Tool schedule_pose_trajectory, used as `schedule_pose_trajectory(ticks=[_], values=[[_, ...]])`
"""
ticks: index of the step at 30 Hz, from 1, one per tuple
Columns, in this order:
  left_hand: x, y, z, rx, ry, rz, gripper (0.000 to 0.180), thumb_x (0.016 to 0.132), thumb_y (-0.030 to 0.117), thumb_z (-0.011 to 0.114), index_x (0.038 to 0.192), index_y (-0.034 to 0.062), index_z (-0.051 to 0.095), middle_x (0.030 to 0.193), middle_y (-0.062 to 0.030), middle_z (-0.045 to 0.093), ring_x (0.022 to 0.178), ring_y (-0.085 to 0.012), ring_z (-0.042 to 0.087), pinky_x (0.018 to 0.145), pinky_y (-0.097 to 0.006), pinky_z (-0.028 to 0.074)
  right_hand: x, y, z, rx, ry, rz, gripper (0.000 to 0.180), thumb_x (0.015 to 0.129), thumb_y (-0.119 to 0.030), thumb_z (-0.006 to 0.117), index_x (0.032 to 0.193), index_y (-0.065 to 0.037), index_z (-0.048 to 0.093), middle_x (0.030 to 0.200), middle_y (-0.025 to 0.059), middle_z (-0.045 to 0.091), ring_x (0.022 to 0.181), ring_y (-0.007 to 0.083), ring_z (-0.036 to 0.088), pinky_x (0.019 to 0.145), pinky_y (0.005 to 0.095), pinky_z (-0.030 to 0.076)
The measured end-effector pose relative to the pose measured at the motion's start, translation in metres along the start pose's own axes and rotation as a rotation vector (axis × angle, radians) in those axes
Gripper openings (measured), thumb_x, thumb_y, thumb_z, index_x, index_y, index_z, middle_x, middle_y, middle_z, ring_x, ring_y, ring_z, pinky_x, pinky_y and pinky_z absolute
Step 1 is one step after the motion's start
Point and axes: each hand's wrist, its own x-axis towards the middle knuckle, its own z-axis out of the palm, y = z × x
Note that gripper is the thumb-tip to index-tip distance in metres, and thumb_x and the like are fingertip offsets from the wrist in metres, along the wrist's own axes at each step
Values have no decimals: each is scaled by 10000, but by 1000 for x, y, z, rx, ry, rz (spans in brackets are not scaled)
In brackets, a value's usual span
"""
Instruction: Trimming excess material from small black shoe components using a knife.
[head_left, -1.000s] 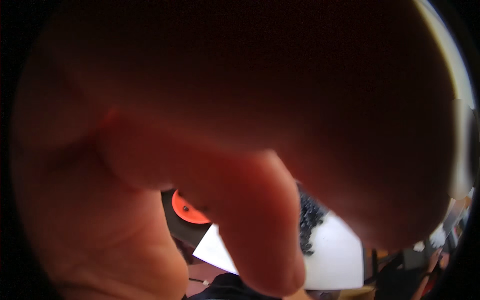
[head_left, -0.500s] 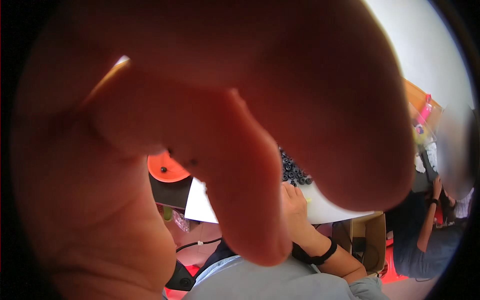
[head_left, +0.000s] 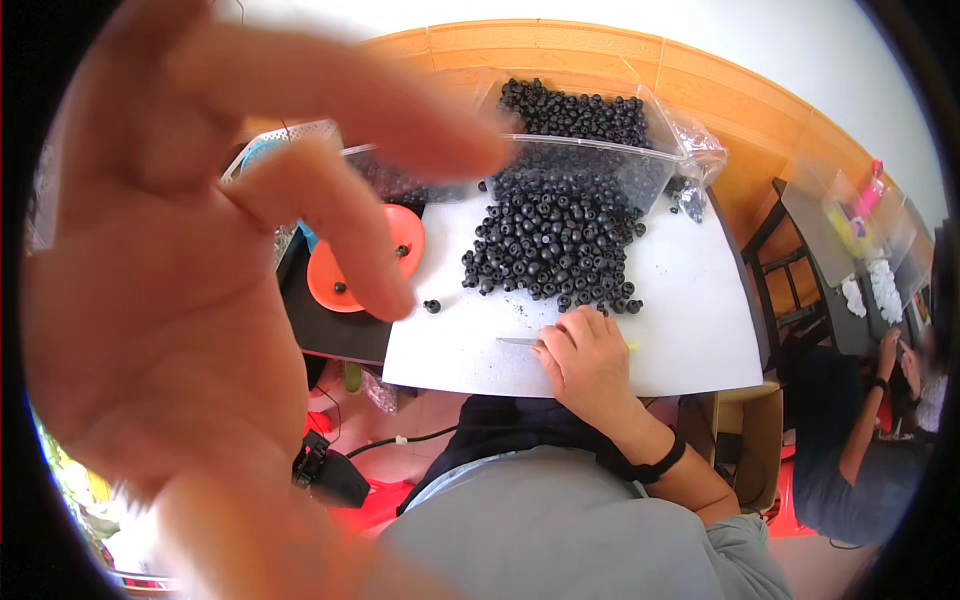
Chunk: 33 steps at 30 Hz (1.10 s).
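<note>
My left hand (head_left: 190, 300) is hanging very close to the camera, large and blurred, and it is filling the left part of the view. Its grip is released: the fingers are spreading apart and are holding nothing. Behind its fingers a round orange plastic dish (head_left: 345, 275) is lying on a dark surface, and two small black beads are sitting in it. A clear plastic box (head_left: 400, 170) with more beads is standing just behind the dish, partly hidden by my fingers.

On the white rectangular desk (head_left: 690, 320), one single black bead (head_left: 432, 306) is lying apart, just right of the dish. Further right, a big heap of small round black beads (head_left: 555, 240) is spreading over the middle of the desk. Behind the heap a second clear plastic box (head_left: 590, 150), filled with the same beads, is standing at the far edge of the desk.

My right hand (head_left: 590, 365) is resting on the near edge of the desk, just in front of the heap. Its grip is clenched on a thin metal needle-like tool (head_left: 518, 341), which is pointing to the left, flat on the desk. A black band is sitting on this wrist.

At the far right, another person in dark clothes (head_left: 850, 470) is sitting well apart from my desk.
</note>
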Motion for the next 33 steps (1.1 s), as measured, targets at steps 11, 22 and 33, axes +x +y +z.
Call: schedule_pose_trajectory(ticks=[11,22,33], values=[[-158,-172,128,79,-168,-257,249,741,-17,818,967,28,725,965,-102,649,931,-308,615,740,-400,517,-3,4,-1,-17,28,-29,214,780,-128,794,890,-57,624,909,90,519,893,282,558,725,404,439],[-153,-191,158,299,-362,-57,213,842,-25,668,1051,13,686,1009,-157,601,995,-385,586,812,-466,525,-1,9,1,-21,61,-45,182,797,-143,791,847,-72,632,895,82,521,879,271,554,704,405,440],[-156,-142,167,-943,-291,-807,252,1006,10,616,1239,-47,693,1014,-56,672,860,-114,606,710,-259,522,17,23,-8,-74,123,50,130,817,-96,767,821,-96,637,794,39,545,728,247,579,624,383,455]])
